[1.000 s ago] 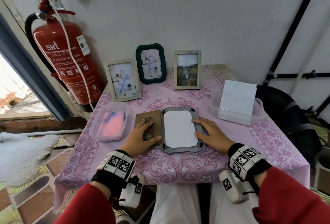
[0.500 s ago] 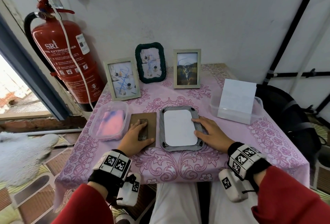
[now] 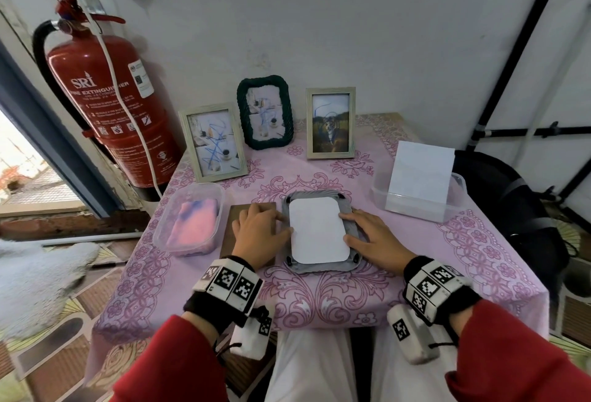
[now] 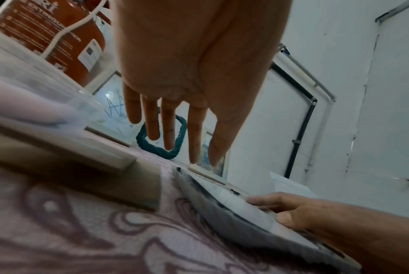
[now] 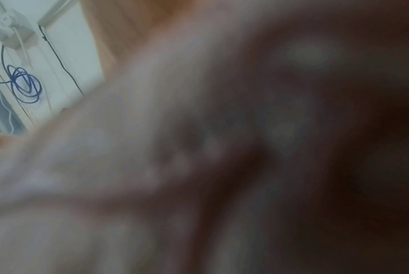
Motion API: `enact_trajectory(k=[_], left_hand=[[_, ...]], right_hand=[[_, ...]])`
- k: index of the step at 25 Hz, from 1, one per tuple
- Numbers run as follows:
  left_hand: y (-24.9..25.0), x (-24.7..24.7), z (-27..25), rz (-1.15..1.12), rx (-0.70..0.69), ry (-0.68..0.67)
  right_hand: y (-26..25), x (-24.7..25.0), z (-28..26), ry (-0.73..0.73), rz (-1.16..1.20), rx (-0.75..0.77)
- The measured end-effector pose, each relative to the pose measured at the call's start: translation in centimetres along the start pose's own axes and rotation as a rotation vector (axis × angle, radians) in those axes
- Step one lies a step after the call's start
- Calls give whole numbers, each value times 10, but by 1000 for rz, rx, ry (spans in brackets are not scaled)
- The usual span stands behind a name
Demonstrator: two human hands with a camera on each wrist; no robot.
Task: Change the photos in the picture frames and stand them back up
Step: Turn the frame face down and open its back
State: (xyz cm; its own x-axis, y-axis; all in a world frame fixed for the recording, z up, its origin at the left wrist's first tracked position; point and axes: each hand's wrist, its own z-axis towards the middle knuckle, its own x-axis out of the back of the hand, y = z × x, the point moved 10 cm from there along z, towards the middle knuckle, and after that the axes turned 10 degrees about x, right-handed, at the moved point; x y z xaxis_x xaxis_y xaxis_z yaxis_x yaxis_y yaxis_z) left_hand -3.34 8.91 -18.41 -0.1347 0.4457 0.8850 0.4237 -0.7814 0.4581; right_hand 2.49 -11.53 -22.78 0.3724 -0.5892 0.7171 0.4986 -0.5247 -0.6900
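Two flat hands (straight-fingered) beside a round-cornered white photo [image 3: 318, 230] in a ribbed grey frame [image 3: 353, 231]

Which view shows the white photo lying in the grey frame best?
The head view: the white photo shows whole, face down in the grey frame. The left wrist view catches only its edge. The right wrist view is blurred and shows none.

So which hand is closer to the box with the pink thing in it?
Left. The left hand lies on the brown backing board right beside the pink-filled box; the right hand rests on the grey frame's far side.
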Motion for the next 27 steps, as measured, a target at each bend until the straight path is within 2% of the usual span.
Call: enact_trajectory(k=[2,4,11,13,18,27], left_hand=[[4,-13,1,108,41,-68],[4,-21,1,106,81,-105],[-5,-13,4,-215,157,-22],[-6,-14,3,-328,164,-31],[-18,-18,12,-428,203,-33],[-31,-21,30,-855,190,-122]], right_hand=[[-1,0,0,4,2,2],[-1,1,0,7,6,8],[1,-1,0,-2,6,6],[1,-2,1,-7,-1,14],[4,-4,1,-24,-45,7],[0,-3,0,-33,-70,9]])
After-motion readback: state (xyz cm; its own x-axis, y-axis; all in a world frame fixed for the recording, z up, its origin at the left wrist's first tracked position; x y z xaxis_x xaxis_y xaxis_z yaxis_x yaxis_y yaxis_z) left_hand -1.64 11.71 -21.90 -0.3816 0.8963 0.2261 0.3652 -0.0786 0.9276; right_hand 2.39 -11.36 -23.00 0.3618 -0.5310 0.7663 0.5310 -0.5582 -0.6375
